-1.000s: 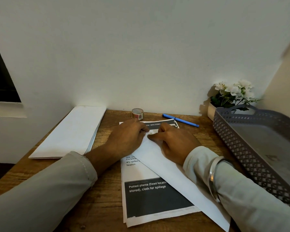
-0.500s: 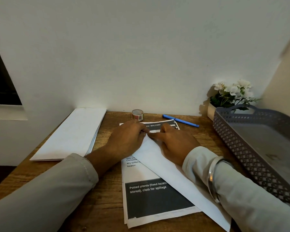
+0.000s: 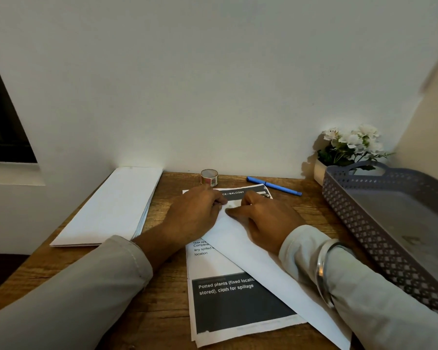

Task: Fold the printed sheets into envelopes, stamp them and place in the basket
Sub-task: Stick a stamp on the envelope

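the white sheet (image 3: 261, 263) slants from its far tip back under the right hand (image 3: 266, 221), which presses it flat. the left hand (image 3: 195, 213) meets that tip; whether it pinches or presses, i cannot tell.

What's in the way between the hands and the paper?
Nothing visible. The left hand and right hand both rest right on the folded paper. The tape and pen lie behind it.
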The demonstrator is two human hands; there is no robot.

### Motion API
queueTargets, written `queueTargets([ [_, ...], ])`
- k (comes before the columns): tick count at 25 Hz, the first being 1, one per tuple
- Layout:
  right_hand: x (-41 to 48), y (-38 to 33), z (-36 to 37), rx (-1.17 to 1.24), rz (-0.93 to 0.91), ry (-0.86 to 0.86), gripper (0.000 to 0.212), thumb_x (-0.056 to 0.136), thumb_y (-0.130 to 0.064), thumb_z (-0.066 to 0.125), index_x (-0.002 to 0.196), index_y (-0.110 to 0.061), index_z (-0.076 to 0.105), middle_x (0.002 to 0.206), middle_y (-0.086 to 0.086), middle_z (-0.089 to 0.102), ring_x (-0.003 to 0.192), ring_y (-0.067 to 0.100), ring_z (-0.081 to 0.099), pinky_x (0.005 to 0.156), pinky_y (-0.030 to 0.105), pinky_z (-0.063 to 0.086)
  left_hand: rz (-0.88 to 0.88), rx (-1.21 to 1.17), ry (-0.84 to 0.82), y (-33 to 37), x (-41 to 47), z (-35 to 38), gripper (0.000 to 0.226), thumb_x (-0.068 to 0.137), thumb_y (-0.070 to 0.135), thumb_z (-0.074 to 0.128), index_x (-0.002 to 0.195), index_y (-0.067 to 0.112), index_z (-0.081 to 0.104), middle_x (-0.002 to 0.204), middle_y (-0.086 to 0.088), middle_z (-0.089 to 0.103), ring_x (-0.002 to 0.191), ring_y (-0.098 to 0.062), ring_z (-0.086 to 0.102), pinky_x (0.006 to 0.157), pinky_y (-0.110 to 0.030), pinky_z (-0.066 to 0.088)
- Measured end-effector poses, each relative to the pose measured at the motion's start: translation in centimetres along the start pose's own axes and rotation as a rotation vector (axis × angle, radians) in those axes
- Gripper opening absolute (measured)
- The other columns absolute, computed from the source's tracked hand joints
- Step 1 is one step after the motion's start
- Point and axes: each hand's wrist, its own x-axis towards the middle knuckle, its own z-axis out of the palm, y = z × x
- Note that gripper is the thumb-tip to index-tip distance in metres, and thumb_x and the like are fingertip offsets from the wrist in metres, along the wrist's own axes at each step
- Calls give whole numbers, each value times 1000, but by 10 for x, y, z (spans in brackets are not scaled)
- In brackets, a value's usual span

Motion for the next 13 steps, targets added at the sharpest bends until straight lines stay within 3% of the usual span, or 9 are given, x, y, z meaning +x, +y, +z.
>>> queueTargets([
  [3,1,-2,2,19,25,-18,44,105,-31,46,147,-44,45,115,-2,47,83,17,43,54,23,22,-6,3,-3,1,0,1,27,101,30,54,123,30,69,123,5,63,112,-13,56,79,-19,37],
  [7,1,8,5,77,10,52,32,105,-39,48,134,-40,63,100,-12,46,83,12,49,60,21,29,4,8,0,2,-1,0,27,101,29,54,123,31,69,122,5,63,111,-14,57,79,-21,39],
  [11,1,1,7,31,33,11,42,105,-33,45,145,-45,47,107,-5,43,85,19,49,54,23,23,-3,2,2,0,-1,-2,25,100,30,54,120,33,69,118,7,63,109,-13,57,82,-27,47],
  [13,3,-3,8,30,83,24,41,105,-34,44,145,-43,48,115,-2,48,95,23,56,60,27,33,-9,11,7,1,-2,-2,25,100,30,53,120,34,69,118,7,63,108,-13,57,80,-27,46],
])
